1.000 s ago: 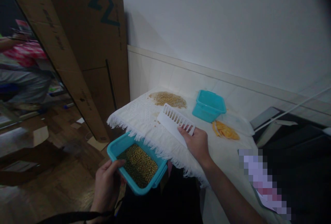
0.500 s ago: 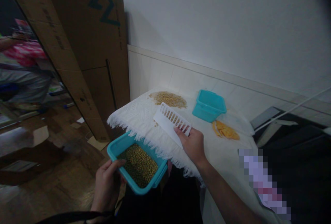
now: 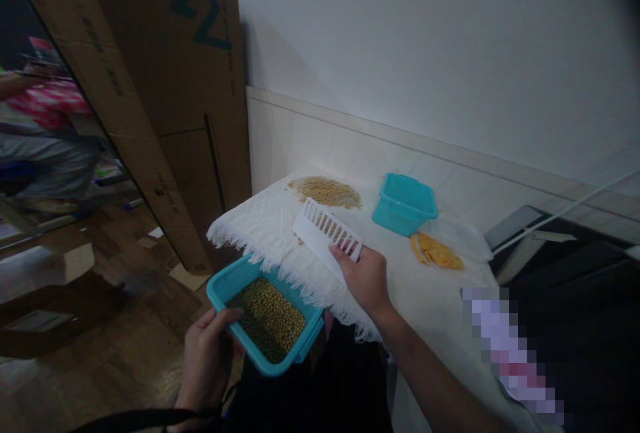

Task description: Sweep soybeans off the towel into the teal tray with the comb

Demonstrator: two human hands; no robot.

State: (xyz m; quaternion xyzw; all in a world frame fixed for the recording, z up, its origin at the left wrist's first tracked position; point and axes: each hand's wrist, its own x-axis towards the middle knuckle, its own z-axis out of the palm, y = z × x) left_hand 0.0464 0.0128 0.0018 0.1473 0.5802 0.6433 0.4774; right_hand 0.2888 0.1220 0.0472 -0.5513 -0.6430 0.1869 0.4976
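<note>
My left hand (image 3: 209, 353) grips the near-left rim of a turquoise plastic box (image 3: 270, 371), thumb over the edge. Yellowish and green beans (image 3: 267, 319) fill its lower part. The box is held below the table's front edge, with the cloth's fringe hanging over its far side. In my right hand (image 3: 367, 279) is a flat white plastic piece with a row of slots (image 3: 320, 239), held by one end above the cloth. Beyond it, a spread-out pile of pale beans (image 3: 326, 191) lies on the table, and a few loose ones show beside the slotted piece.
A second turquoise box (image 3: 406, 205) stands at the table's back, with a yellow cloth (image 3: 436, 251) and a clear lid beside it. White fringed cloth (image 3: 425, 299) covers the table. Left stands a tall cardboard box (image 3: 200, 86); a person (image 3: 50, 106) sits beyond it.
My right hand has shifted slightly left with the slotted white piece. My left hand and the bean-filled box look unmoved.
</note>
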